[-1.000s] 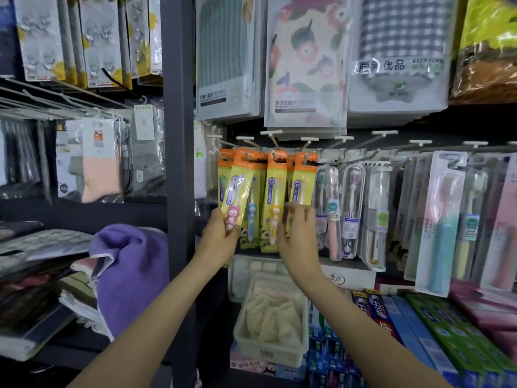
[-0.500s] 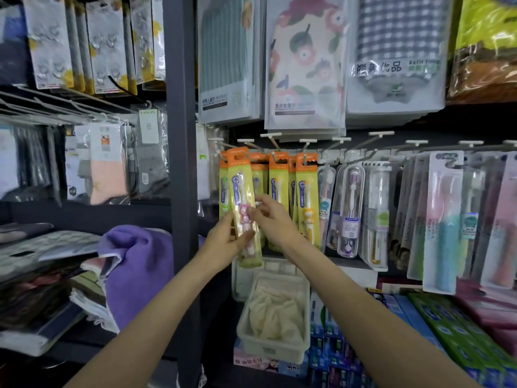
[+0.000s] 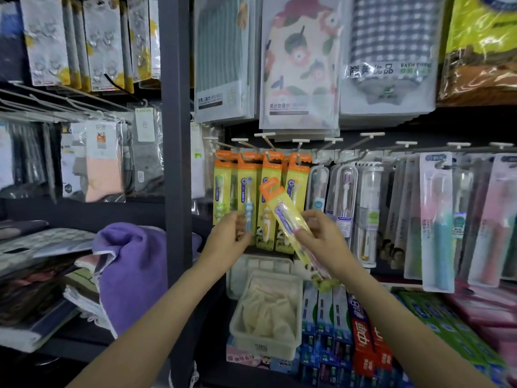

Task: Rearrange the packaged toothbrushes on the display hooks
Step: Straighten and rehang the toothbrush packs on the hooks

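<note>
Several yellow and orange packaged children's toothbrushes (image 3: 247, 189) hang in a row on the display hooks (image 3: 268, 141). My right hand (image 3: 321, 242) grips one loose yellow pack (image 3: 282, 211), off the hooks and tilted, its orange top pointing up and left. My left hand (image 3: 229, 242) pinches the bottom of a hanging pack with a blue toothbrush (image 3: 248, 208). To the right hang clear-cased toothbrushes (image 3: 344, 203) and larger blister packs (image 3: 439, 219).
A grey shelf upright (image 3: 174, 163) stands just left of the hooks. Below sit a white basket (image 3: 263, 343) of cloths and boxed toothpaste (image 3: 361, 331). A purple towel (image 3: 134, 270) lies on the left shelf. Bagged towels (image 3: 299, 63) hang above.
The pack that my left hand held has passed to my right hand and now tilts in front of the row. My left hand has moved to a hanging pack.
</note>
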Demonstrator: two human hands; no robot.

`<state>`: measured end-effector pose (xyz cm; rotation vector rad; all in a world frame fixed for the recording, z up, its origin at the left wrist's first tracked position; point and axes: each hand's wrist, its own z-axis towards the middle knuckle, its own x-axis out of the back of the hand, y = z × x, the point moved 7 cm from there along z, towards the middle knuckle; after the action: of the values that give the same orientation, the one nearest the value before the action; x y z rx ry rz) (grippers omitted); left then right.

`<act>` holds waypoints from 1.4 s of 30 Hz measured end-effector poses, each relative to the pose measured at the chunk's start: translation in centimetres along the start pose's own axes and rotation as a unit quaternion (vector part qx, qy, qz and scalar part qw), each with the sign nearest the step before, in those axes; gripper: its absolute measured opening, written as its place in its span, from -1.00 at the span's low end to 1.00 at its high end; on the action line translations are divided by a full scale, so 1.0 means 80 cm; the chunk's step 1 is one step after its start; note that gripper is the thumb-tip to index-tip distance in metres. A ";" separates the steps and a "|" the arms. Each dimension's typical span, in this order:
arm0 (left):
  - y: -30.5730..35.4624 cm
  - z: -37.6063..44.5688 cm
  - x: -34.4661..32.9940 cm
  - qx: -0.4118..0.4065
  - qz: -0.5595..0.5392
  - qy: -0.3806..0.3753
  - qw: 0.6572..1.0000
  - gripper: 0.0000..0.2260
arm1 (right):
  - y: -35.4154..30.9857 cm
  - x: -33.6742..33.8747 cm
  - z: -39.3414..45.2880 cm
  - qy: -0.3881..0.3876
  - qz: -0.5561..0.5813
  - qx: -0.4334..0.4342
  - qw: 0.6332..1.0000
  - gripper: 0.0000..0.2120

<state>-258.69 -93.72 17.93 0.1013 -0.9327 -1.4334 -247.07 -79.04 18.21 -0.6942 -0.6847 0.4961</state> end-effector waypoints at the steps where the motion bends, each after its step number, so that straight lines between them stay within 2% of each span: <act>1: 0.006 0.008 -0.005 -0.005 0.009 0.015 1.000 -0.62 | 0.007 0.010 -0.002 0.014 -0.028 0.002 0.999 -0.75; 5: 0.022 0.040 -0.035 0.009 0.060 0.045 0.997 -0.57 | 0.010 0.027 -0.003 0.021 -0.169 0.069 0.983 -0.71; 8: 0.026 0.056 -0.053 0.056 0.080 0.058 0.994 -0.56 | 0.001 0.032 -0.008 0.026 -0.316 0.134 0.939 -0.79; 11: 0.027 0.065 -0.067 0.095 0.073 0.065 0.991 -0.55 | 0.008 0.030 -0.007 -0.010 -0.390 0.123 0.913 -0.82; 14: 0.027 0.074 -0.078 0.121 0.063 0.084 0.987 -0.49 | 0.013 0.021 0.002 -0.046 -0.391 0.107 0.913 -0.81; 23: 0.027 0.087 -0.089 0.148 0.065 0.148 0.976 -0.47 | 0.007 -0.003 0.031 -0.032 -0.416 0.120 0.901 -0.78; 27: 0.030 0.079 -0.083 0.147 0.075 0.145 0.975 -0.45 | 0.009 0.005 0.032 -0.011 -0.454 0.110 0.884 -0.70; 31: 0.034 0.072 -0.061 0.131 0.101 0.136 0.977 -0.35 | 0.009 0.013 0.030 -0.003 -0.449 0.098 0.888 -0.67; 38: 0.029 0.072 -0.009 0.091 0.129 0.097 0.983 -0.63 | 0.004 0.002 0.037 -0.014 -0.460 0.100 0.882 -0.65; 42: 0.029 0.067 0.006 0.085 0.145 0.083 0.982 -0.61 | 0.001 -0.003 0.046 -0.019 -0.447 0.114 0.887 -0.68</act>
<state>-260.11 -91.22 23.03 0.2016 -0.8904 -1.0577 -249.85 -77.63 20.17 -0.0945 -0.8825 -0.2684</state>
